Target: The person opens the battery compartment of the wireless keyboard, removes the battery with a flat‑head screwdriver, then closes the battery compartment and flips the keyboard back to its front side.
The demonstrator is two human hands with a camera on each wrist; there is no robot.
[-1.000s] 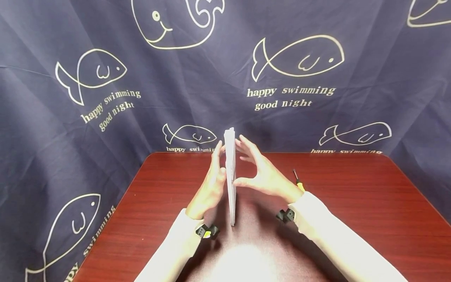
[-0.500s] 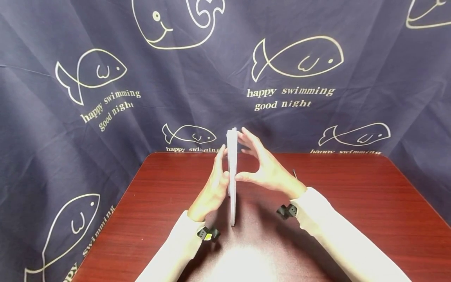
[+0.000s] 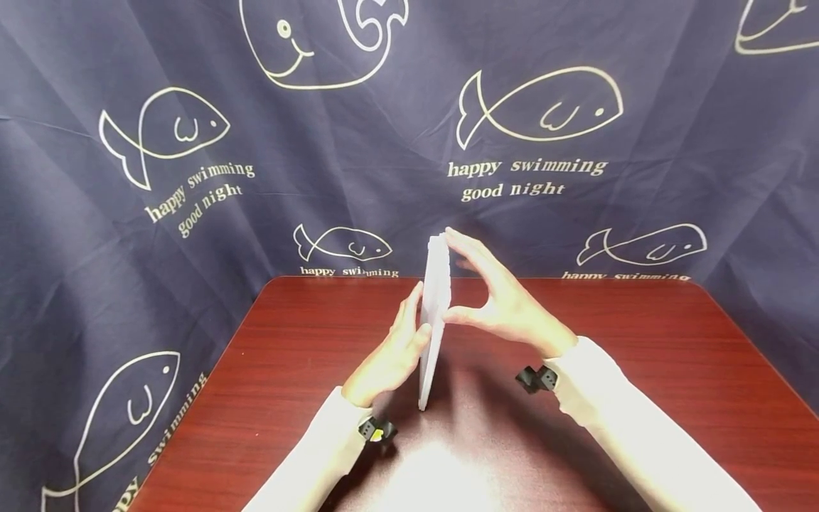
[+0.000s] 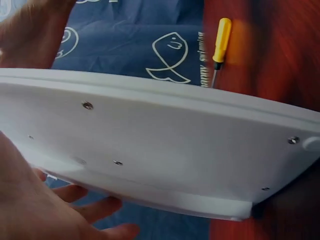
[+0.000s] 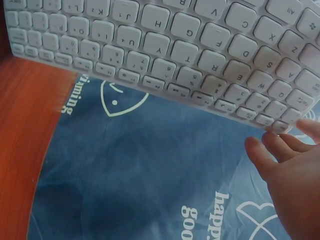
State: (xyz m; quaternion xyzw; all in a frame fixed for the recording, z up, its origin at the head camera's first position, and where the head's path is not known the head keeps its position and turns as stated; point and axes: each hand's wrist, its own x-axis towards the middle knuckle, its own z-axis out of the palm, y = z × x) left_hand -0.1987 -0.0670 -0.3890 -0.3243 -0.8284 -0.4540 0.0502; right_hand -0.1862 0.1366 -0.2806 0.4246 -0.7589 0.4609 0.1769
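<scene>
A white keyboard (image 3: 436, 313) stands upright on one short end on the table, a bit tilted, between my hands. My left hand (image 3: 392, 355) holds it from the left, thumb and fingers along its side. The left wrist view shows the keyboard's plain underside (image 4: 185, 145) with small screws, and left fingers (image 4: 107, 205) at its lower edge. My right hand (image 3: 512, 306) grips it from the right, thumb lower and fingertips near the top. In the right wrist view, the keys (image 5: 185, 50) show and right fingertips (image 5: 275, 142) touch the top corner.
A yellow-handled screwdriver (image 4: 222, 42) lies on the table to the right, hidden behind the right arm in the head view. The reddish wooden table (image 3: 307, 341) meets a dark blue curtain (image 3: 358, 142) with fish drawings behind it.
Both hands and the keyboard's upper part have shifted right; its lower end stays in place. The keyboard has turned so more of its underside shows. The right arm now covers the screwdriver.
</scene>
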